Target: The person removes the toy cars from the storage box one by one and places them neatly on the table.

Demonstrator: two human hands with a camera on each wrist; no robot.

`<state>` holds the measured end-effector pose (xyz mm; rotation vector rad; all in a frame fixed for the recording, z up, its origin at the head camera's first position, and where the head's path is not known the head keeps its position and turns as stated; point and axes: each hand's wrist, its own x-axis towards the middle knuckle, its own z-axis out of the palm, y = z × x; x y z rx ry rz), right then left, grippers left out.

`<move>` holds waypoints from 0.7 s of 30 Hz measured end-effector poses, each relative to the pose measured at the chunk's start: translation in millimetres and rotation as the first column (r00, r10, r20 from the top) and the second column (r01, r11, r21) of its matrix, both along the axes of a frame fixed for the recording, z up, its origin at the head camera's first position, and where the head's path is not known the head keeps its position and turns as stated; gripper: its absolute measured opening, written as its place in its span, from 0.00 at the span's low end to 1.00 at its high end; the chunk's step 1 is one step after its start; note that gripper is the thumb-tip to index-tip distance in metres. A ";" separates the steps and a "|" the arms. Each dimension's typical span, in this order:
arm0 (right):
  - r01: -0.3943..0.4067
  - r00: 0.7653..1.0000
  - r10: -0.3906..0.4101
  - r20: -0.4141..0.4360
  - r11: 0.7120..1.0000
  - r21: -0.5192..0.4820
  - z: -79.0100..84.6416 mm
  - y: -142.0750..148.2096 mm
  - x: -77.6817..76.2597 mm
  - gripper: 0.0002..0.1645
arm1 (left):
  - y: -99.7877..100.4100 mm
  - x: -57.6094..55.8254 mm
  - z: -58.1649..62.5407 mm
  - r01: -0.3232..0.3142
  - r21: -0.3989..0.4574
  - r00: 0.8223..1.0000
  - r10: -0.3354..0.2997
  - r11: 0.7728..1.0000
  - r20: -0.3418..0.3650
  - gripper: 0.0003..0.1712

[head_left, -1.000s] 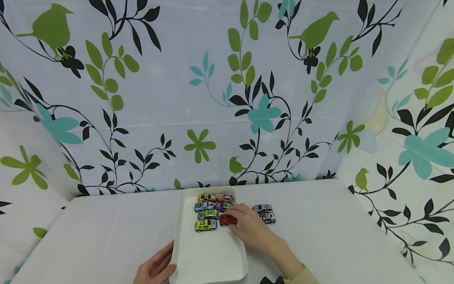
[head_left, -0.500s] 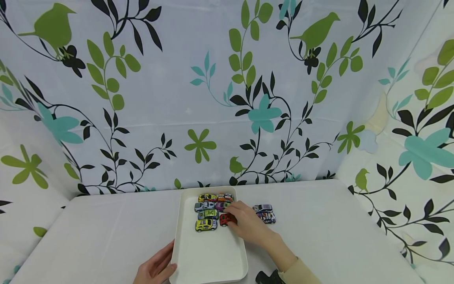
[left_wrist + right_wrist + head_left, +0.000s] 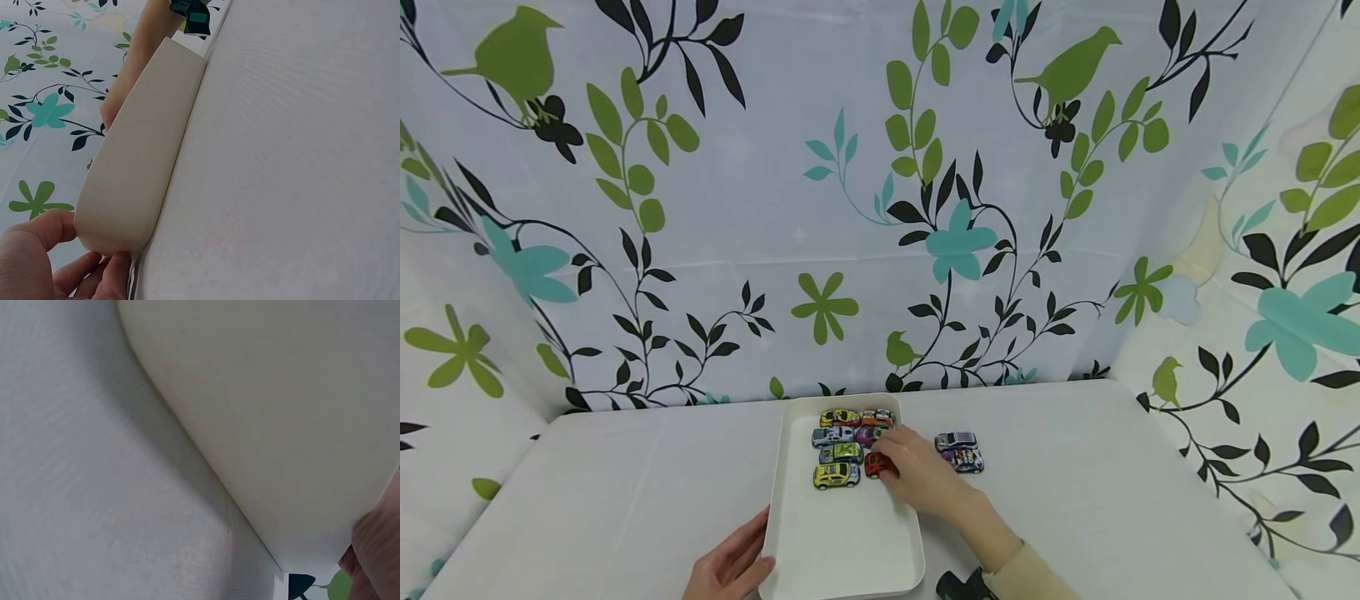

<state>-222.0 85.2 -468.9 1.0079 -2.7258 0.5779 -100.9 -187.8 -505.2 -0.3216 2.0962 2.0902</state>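
Two hands work at one white tray [image 3: 842, 542] at the lower centre of the head view. It carries seven cars near its upper end: four in a left column, yellow-red [image 3: 839, 418], silver [image 3: 832, 437], green [image 3: 841, 452] and yellow [image 3: 837, 475], and three in a right column, orange [image 3: 877, 417], purple [image 3: 869, 436] and red [image 3: 874, 465]. The right hand [image 3: 925, 477] pinches the red one between thumb and fingers. The left hand [image 3: 730, 563] grips the tray's lower left edge. Two more cars, one grey [image 3: 956, 441] and one purple-white [image 3: 963, 461], lie on the tabletop [image 3: 1060, 483] just right of the tray.
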 end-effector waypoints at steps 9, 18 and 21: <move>-0.009 0.999 0.010 0.035 0.999 -0.033 -2.6 -0.8 0.8 0.15 | -2.0 -1.1 -3.7 0.017 0.022 1.000 -0.017 1.000 0.002 0.45; 0.001 0.998 0.007 0.068 0.994 -0.105 -5.1 -0.4 2.8 0.15 | -3.9 -2.6 -6.4 0.016 0.024 1.000 -0.016 1.000 0.007 0.46; -0.007 0.998 0.014 0.057 0.992 -0.126 -7.3 0.3 2.3 0.15 | -3.8 -2.9 -7.4 0.016 0.029 1.000 -0.016 0.999 0.006 0.46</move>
